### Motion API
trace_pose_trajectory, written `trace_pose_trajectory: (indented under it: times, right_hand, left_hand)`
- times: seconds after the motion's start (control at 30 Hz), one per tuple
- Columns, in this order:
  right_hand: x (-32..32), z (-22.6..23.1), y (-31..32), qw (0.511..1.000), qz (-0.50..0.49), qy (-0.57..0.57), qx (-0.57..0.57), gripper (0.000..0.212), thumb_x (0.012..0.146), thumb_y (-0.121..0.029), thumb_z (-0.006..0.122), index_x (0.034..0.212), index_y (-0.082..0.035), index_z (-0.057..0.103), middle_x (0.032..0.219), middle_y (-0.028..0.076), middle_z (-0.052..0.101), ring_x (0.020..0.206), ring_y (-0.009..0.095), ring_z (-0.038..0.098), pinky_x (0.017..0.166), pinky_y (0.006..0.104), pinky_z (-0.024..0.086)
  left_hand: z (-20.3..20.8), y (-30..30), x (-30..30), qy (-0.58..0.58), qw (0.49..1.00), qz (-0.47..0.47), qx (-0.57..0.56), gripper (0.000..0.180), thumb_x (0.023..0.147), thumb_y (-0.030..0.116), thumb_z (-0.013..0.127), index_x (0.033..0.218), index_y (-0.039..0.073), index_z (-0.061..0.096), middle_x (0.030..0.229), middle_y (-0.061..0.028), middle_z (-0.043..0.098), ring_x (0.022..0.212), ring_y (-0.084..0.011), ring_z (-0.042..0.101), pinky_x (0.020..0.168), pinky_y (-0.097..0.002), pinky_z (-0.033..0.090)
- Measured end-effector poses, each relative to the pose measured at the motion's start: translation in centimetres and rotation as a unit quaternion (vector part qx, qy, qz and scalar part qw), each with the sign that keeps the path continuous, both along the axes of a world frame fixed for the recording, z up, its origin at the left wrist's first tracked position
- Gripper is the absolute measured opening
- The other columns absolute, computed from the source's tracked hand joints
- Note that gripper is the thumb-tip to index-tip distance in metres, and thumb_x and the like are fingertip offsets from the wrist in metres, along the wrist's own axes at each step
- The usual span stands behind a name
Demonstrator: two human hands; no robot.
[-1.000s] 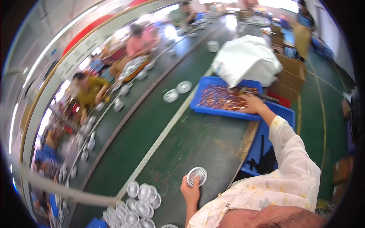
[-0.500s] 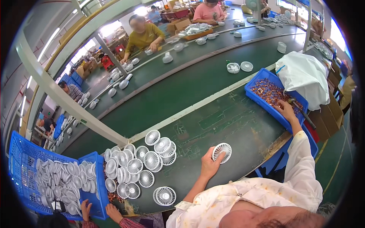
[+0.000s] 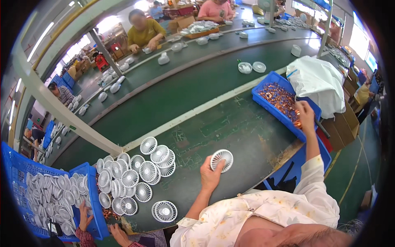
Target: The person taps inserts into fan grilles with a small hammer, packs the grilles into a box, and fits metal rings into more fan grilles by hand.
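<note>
My left hand (image 3: 210, 174) is closed on the rim of a round white fan grille (image 3: 222, 159), held over the bench with its slotted side up. My right hand (image 3: 305, 114) is in the blue tray (image 3: 276, 113) of small copper-coloured rings (image 3: 276, 101), its fingers curled down among them. Whatever the fingertips pinch is too small to make out. A dark tool handle (image 3: 323, 129) slants out of the tray beside this hand. To the left lies a pile of white fan grilles (image 3: 130, 178), with a short stack of grilles (image 3: 164, 211) nearer me.
Blue crates (image 3: 91, 201) full of grilles stand at the left, where another person's hand (image 3: 84, 216) reaches in. A white sack (image 3: 317, 82) rests behind the ring tray. Beyond the bench runs a green conveyor (image 3: 173, 96) with fan parts. A co-worker (image 3: 144, 35) sits across it.
My right hand has shifted further over the rings, fingers now curled down. My left hand still holds the grille. At lower left, the other person's hand has moved up into the crate.
</note>
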State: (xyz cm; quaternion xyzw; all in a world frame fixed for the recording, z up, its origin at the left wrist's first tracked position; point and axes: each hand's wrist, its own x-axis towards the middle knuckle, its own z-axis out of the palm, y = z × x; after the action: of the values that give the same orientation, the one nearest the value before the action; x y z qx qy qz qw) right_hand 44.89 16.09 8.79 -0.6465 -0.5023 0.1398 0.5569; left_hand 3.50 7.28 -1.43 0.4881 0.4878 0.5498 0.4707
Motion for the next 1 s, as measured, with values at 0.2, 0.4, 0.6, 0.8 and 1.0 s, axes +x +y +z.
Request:
trace_pose_trajectory:
  times: [0.2,0.4,0.6,0.8,1.0]
  right_hand:
    - [-20.2,-5.6,-6.6,0.955,0.265,-0.134,0.002,0.014,0.091,-0.019,0.073,0.096,-0.006,0.068,0.089,0.008,0.064,0.077,0.024,0.066,0.068,0.0354,0.054]
    - [-26.3,-6.2,-8.0,0.912,0.293,-0.286,-0.022,0.017,0.087,-0.023,0.075,0.1,-0.014,0.07,0.104,0.0,0.061,0.096,0.023,0.063,0.07,0.0405,0.057]
    - [-24.6,-2.5,-7.4,0.876,0.361,-0.307,-0.091,0.033,0.09,-0.025,0.073,0.121,-0.016,0.068,0.128,0.009,0.059,0.108,0.033,0.064,0.086,0.0445,0.057]
    - [-22.4,-1.6,-6.4,0.922,0.306,-0.231,-0.058,0.024,0.093,-0.006,0.067,0.117,-0.008,0.069,0.12,0.015,0.068,0.096,0.036,0.07,0.082,0.0405,0.057]
    - [-19.2,-1.5,-10.7,0.921,0.299,-0.182,-0.172,0.012,0.086,-0.011,0.078,0.093,-0.006,0.071,0.078,0.009,0.064,0.068,0.023,0.066,0.062,0.0352,0.052]
  left_hand:
    - [0.1,0.5,-0.2,-0.104,0.985,0.136,0.03,0.015,0.098,0.011,0.07,0.107,0.0,0.065,0.095,-0.0016,0.07,0.084,-0.0074,0.063,0.076,-0.0257,0.053]
    - [-0.1,0.4,0.4,-0.111,0.972,0.195,0.062,0.015,0.1,0.013,0.069,0.107,0.001,0.064,0.098,-0.0016,0.067,0.087,-0.0084,0.061,0.079,-0.0255,0.052]
    - [0.0,0.1,-0.1,-0.134,0.97,0.196,0.052,0.017,0.1,0.015,0.069,0.107,0.0,0.063,0.099,-0.0028,0.067,0.088,-0.009,0.061,0.08,-0.026,0.053]
    - [-0.4,0.2,-0.3,-0.148,0.972,0.181,0.031,0.017,0.1,0.014,0.069,0.109,0.0,0.064,0.099,-0.0031,0.069,0.087,-0.0085,0.063,0.079,-0.0261,0.053]
    - [-0.4,0.1,-0.5,-0.184,0.968,0.171,0.028,0.018,0.102,0.015,0.066,0.111,0.0,0.063,0.101,-0.0033,0.069,0.089,-0.0086,0.062,0.08,-0.0258,0.053]
